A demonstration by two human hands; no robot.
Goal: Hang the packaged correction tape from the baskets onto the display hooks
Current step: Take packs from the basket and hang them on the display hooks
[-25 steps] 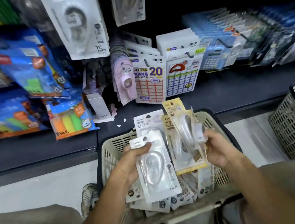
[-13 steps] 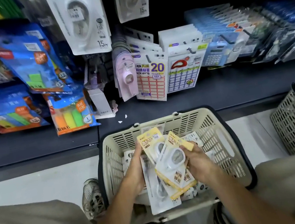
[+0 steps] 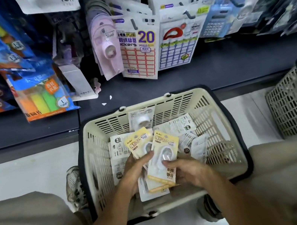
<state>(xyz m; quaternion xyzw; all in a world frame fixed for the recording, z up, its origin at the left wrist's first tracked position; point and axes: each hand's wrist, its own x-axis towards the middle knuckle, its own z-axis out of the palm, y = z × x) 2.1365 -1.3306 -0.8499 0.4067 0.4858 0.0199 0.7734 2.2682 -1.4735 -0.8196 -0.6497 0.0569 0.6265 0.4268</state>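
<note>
A beige plastic basket (image 3: 225, 138) stands on the floor between my knees, with several white correction tape packs (image 3: 182, 126) lying in it. Low inside the basket, my left hand (image 3: 136, 171) grips a fanned stack of packs, a yellow-carded pack (image 3: 139, 143) showing at the top left of it. My right hand (image 3: 188, 170) holds the front yellow-carded correction tape pack (image 3: 164, 156) from the right, thumb on its blister. Display hooks (image 3: 134, 23) with hanging goods stand above the dark shelf.
A second mesh basket (image 3: 291, 107) with packs stands at the right. On the dark shelf ledge (image 3: 215, 68) hang label sheets (image 3: 140, 52), pink tape packs (image 3: 107, 46) and sticky-note bags (image 3: 41, 95). My shoes and knees flank the basket.
Both hands have sunk from above the basket rim down into it, bringing the packs together into one stack. The view has tilted down and closer to the shelf.
</note>
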